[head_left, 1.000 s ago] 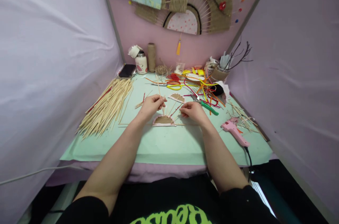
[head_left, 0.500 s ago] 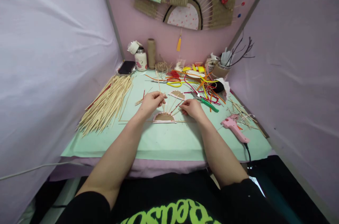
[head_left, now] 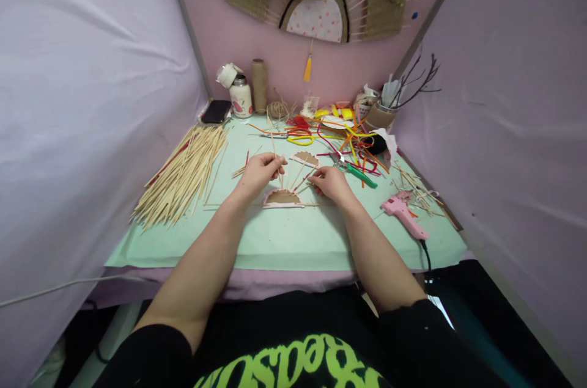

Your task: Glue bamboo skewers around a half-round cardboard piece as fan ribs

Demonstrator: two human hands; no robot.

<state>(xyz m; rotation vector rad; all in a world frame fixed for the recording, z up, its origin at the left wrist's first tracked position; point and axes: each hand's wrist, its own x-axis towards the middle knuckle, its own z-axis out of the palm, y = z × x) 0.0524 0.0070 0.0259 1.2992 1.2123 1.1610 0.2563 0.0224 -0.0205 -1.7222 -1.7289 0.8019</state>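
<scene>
Cardboard half-circle [head_left: 283, 197] (sticks [head_left: 299, 173] fanned) near both hands [head_left: 260, 175] [head_left: 331, 183]

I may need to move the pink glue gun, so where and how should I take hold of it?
I'd take the pink glue gun by its grip, coming from above on the near right side. It lies with that slim part slanting toward you and to the right, the head farther off to the left. The black cord leaves the slim end, so probably close just above it.
</scene>
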